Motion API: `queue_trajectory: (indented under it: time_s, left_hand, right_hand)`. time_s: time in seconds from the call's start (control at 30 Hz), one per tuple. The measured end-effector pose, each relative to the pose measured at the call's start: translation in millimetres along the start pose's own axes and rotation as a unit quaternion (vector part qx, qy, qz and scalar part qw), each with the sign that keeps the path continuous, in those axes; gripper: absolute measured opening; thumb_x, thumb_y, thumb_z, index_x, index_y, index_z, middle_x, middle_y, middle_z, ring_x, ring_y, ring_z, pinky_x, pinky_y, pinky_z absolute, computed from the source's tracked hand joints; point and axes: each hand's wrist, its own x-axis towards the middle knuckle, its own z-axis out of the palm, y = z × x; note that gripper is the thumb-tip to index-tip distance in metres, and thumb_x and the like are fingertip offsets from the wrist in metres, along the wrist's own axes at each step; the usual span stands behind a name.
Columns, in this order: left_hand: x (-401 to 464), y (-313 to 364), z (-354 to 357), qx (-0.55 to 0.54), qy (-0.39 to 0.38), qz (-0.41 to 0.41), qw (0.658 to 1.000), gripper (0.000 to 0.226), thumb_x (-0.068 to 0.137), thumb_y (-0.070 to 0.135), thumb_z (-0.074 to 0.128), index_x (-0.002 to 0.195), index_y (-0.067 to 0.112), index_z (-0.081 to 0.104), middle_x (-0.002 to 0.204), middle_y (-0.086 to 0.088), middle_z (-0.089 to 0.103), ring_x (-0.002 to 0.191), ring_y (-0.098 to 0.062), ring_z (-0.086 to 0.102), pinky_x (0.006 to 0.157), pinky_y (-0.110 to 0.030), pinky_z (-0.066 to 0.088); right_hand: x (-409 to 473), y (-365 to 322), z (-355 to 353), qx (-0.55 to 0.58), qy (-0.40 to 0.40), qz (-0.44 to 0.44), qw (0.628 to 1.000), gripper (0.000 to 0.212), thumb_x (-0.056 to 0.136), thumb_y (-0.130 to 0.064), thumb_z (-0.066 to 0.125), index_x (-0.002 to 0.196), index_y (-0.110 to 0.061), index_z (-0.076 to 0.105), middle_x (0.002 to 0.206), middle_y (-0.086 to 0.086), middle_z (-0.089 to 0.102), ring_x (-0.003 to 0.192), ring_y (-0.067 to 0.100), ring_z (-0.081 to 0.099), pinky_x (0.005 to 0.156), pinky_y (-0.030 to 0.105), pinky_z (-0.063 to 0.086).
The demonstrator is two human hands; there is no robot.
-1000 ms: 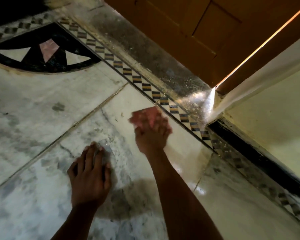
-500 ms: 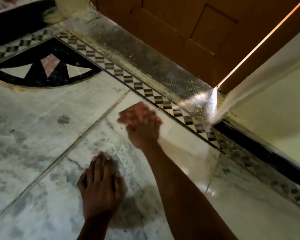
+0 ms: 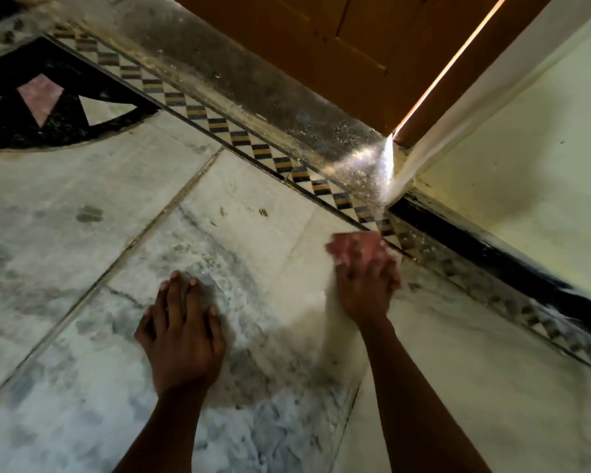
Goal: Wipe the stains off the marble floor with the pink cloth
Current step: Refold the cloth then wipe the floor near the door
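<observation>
Pressing pink cloth onto marble floor, right hand motion-blurred; fingers lie over cloth, grip unclear. Cloth mostly hidden beneath hand, edge showing just beside checkered border strip. Left hand flat on floor, fingers straight, holding nothing. Small brown stains on pale slab ahead. Wooden door cut off at top.

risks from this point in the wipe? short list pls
1. The right hand presses the pink cloth beside the checkered border; grit on the door threshold might get dragged onto the marble floor.
2. Brown specks lie outside the cloth and could be missed.
3. The left hand is planted flat on stained marble; it may smear or slip.
</observation>
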Motion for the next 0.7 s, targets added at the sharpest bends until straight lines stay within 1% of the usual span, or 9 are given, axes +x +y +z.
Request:
queue_trajectory:
  time_s: [0.07,0.13,0.23,0.3,0.37,0.43,0.5,0.6,0.7]
  left_hand:
    - [0,1,1,0.001,-0.001,-0.003,1.0,0.058,0.103,0.039,0.044,0.152,0.009,0.052,0.167,-0.017,0.043,0.151,-0.039,0.044,0.114,-0.057,0.032]
    - [1,1,0,-0.004,-0.002,-0.008,1.0,0.058,0.103,0.039,0.044,0.152,0.01,0.052,0.167,-0.017,0.043,0.151,-0.039,0.043,0.114,-0.057,0.032]
    - [-1,2,1,0.0,-0.002,-0.008,1.0,0.058,0.103,0.04,0.043,0.153,0.01,0.05,0.168,-0.016,0.041,0.151,-0.039,0.041,0.114,-0.057,0.032]
    - [1,1,1,-0.005,-0.008,-0.007,1.0,0.059,0.103,0.041,0.042,0.153,0.01,0.049,0.168,-0.016,0.039,0.152,-0.04,0.04,0.113,-0.057,0.031]
    - [1,2,2,-0.003,-0.011,-0.01,1.0,0.06,0.102,0.041,0.042,0.153,0.01,0.049,0.169,-0.016,0.039,0.152,-0.04,0.039,0.112,-0.057,0.031]
    - [1,2,2,-0.007,-0.009,-0.013,1.0,0.06,0.101,0.041,0.042,0.153,0.011,0.05,0.169,-0.016,0.039,0.152,-0.039,0.04,0.111,-0.057,0.031]
    - [0,3,3,-0.012,-0.007,-0.008,1.0,0.061,0.099,0.04,0.043,0.152,0.011,0.05,0.168,-0.016,0.04,0.151,-0.04,0.04,0.111,-0.057,0.032]
    - [-2,0,1,-0.006,-0.01,-0.003,1.0,0.062,0.097,0.038,0.045,0.151,0.009,0.05,0.166,-0.019,0.042,0.149,-0.042,0.042,0.11,-0.059,0.034]
    - [-3,-1,0,-0.001,-0.014,-0.005,1.0,0.062,0.097,0.038,0.045,0.151,0.008,0.051,0.164,-0.02,0.044,0.147,-0.043,0.044,0.111,-0.058,0.034]
  right_hand:
    - [-50,18,18,-0.059,-0.035,-0.131,0.989,0.069,0.103,-0.073,0.013,0.168,-0.051,0.007,0.18,0.014,-0.008,0.164,0.043,-0.011,0.129,0.061,-0.004]
    - [-114,46,18,-0.082,-0.069,-0.16,0.981,0.064,0.101,-0.078,0.007,0.162,-0.064,-0.006,0.177,0.0,-0.021,0.163,0.03,-0.02,0.131,0.052,-0.007]
    - [-150,98,-3,-0.046,-0.038,0.001,0.998,0.065,0.096,-0.081,0.003,0.154,-0.067,-0.022,0.177,-0.003,-0.023,0.165,0.028,-0.014,0.132,0.052,-0.002]
    - [-117,114,-15,0.001,0.007,0.121,0.993,0.071,0.096,-0.077,0.007,0.161,-0.059,-0.015,0.181,0.006,-0.014,0.166,0.037,-0.01,0.131,0.058,-0.002]
    - [-65,100,-19,0.05,0.028,0.186,0.981,0.084,0.093,-0.077,0.008,0.169,-0.044,-0.006,0.18,0.012,-0.014,0.165,0.041,-0.015,0.128,0.063,-0.01]
    - [-23,71,-16,0.072,0.038,0.192,0.978,0.092,0.092,-0.078,0.008,0.171,-0.034,-0.005,0.179,0.016,-0.015,0.164,0.042,-0.017,0.127,0.061,-0.014]
    - [-20,47,-5,0.036,0.025,0.102,0.994,0.079,0.102,-0.073,0.013,0.171,-0.038,-0.002,0.179,0.017,-0.015,0.164,0.043,-0.016,0.128,0.062,-0.012]
    - [-89,51,17,-0.039,-0.008,-0.113,0.993,0.061,0.108,-0.068,0.017,0.166,-0.055,0.004,0.179,0.008,-0.017,0.164,0.036,-0.019,0.132,0.057,-0.011]
    - [-144,111,16,-0.038,0.026,-0.15,0.988,0.061,0.106,-0.07,0.016,0.165,-0.054,0.021,0.181,0.005,0.007,0.167,0.035,0.005,0.133,0.057,0.009]
